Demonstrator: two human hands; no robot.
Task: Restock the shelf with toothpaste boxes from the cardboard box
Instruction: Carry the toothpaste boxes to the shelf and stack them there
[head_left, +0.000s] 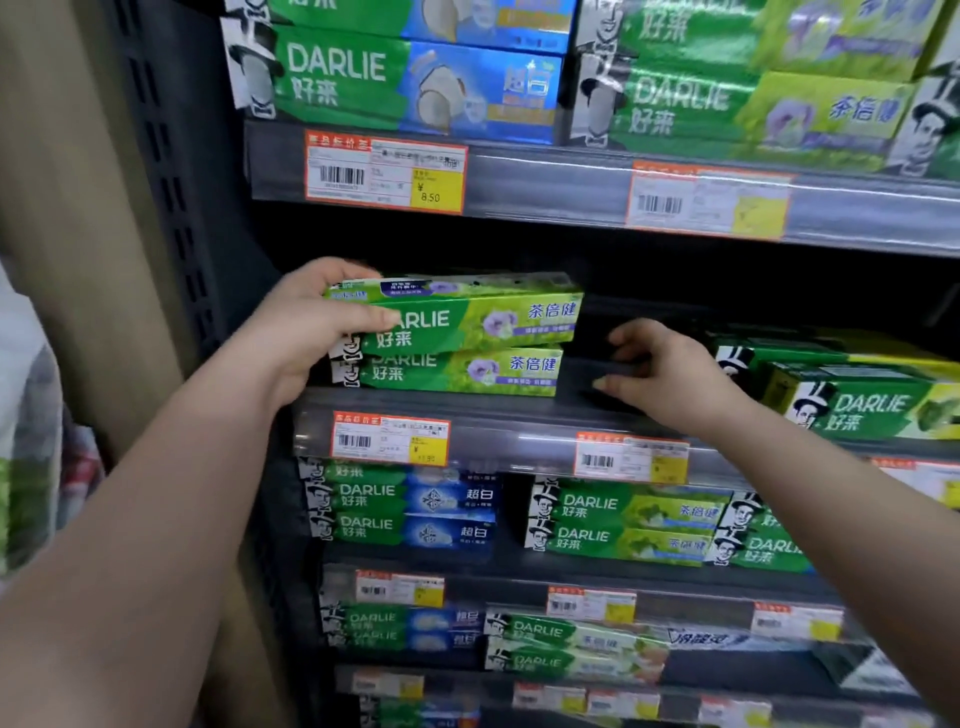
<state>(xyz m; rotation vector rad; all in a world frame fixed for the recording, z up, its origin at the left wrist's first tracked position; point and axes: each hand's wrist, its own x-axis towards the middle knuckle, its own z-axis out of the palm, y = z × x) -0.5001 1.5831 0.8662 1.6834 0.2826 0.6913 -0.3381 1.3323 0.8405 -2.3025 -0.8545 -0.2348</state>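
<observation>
Supermarket shelving fills the view, dark metal tiers stacked with green toothpaste cartons and fronted by orange-and-yellow price tags (387, 171). On the middle shelf (519, 410), the left hand (306, 327) grips the near end of a green toothpaste box (467, 317), thumb across its front face and fingers curled over the top edge. That box rests on a second matching box (452, 371) lying flat on the shelf, the two forming a short stack at the left end. Well to the right, across a bare gap of shelf, the right hand (670, 369) reaches in with fingers loosely spread, holding nothing; what its fingertips touch is lost in shadow. Beyond it sits another group of green cartons (852, 400).

Risks, as a judgement: the upper box overhangs the lower one slightly, so a careless release could let it slide off or skew. The right hand could also nudge neighbouring cartons out of line.

Not visible: the cardboard box supplying the stock, the depth of the shelf behind the stack, and most small print, which is blurred.
</observation>
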